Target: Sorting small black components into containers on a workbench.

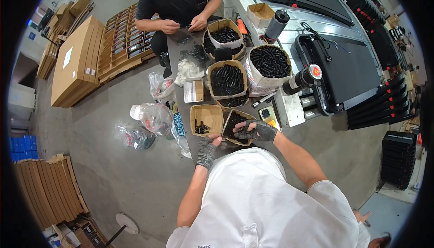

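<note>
My left hand (209,151), in a grey fingerless glove, is at the near edge of an open cardboard box (212,110) with a few short black cylindrical parts (201,127) inside. Its fingertips are drawn together; whatever they pinch is too small to name. My right hand (258,131), gloved alike, reaches over a second box (231,140) of small black pieces (233,120), its fingers stretched out and apart among them. Beyond stand a carton (217,95) heaped with black cylinders (227,79) and a white-sided carton (254,77) of similar ones.
Across the table a person in black (178,4) handles a small part with both hands. A phone (267,113), a small white box (193,89) and a white cloth (188,70) lie nearby. Right is a roller conveyor with black machines (348,74); plastic bags (153,118) hang left.
</note>
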{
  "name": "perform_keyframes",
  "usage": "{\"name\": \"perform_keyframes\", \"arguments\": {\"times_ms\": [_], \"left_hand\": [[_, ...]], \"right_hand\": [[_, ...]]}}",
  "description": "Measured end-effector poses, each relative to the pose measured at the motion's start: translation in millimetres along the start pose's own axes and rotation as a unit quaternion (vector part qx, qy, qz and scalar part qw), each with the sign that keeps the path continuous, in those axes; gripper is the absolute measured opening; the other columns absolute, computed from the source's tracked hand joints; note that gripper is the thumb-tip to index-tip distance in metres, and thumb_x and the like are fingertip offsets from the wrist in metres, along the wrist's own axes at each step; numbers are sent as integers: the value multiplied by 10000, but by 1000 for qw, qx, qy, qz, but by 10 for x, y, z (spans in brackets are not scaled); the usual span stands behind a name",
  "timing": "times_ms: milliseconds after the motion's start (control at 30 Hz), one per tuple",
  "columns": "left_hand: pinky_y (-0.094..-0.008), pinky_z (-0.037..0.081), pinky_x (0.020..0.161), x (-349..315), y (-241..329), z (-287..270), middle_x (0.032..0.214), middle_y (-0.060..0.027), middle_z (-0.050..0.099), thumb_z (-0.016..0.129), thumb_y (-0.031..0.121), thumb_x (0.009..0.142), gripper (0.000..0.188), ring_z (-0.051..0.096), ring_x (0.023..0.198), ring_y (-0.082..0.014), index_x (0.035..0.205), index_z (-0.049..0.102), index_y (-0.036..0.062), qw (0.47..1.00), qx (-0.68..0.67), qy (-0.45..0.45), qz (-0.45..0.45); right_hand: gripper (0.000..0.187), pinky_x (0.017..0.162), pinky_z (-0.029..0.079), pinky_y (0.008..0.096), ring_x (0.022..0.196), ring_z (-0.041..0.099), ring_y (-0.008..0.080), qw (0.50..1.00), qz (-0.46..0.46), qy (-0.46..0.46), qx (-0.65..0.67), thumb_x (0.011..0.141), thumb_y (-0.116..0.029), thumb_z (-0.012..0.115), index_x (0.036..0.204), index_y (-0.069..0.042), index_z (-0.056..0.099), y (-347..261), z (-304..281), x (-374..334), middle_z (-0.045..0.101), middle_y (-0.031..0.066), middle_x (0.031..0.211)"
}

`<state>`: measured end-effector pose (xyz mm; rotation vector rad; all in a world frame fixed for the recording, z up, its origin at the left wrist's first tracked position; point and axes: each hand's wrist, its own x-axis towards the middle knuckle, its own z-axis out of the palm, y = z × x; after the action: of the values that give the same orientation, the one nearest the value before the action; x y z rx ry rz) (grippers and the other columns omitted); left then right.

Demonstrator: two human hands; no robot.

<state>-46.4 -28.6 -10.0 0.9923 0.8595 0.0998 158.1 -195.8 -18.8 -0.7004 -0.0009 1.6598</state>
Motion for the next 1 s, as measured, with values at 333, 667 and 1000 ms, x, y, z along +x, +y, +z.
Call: {"name": "perform_keyframes", "arguments": {"times_ms": [333,667,1000], "left_hand": [[-278,533,684,61,-29,7,900,-106,672,645,121,883,233,639,739,-158,1057,619,-32,999,38,2,0],[-266,513,687,15,124,77,872,-65,682,654,135,878,200,624,745,-136,1022,646,-4,998,58,-19,-10],[-275,536,658,186,49,78,892,-91,682,656,139,879,218,640,738,-156,1040,642,-8,999,29,-34,4]], "right_hand": [[667,1106,355,365,1273,467,291,996,-91,6,-4,688,42,388,1353,85,397,101,-47,-107,459,230,1361],[446,1012,416,313,1137,555,204,970,-82,107,-200,882,-119,615,1286,27,496,42,83,-51,598,132,1200],[375,985,462,327,1116,579,238,966,-94,161,-179,921,-86,542,1261,69,502,133,-124,45,595,173,1197]]}}
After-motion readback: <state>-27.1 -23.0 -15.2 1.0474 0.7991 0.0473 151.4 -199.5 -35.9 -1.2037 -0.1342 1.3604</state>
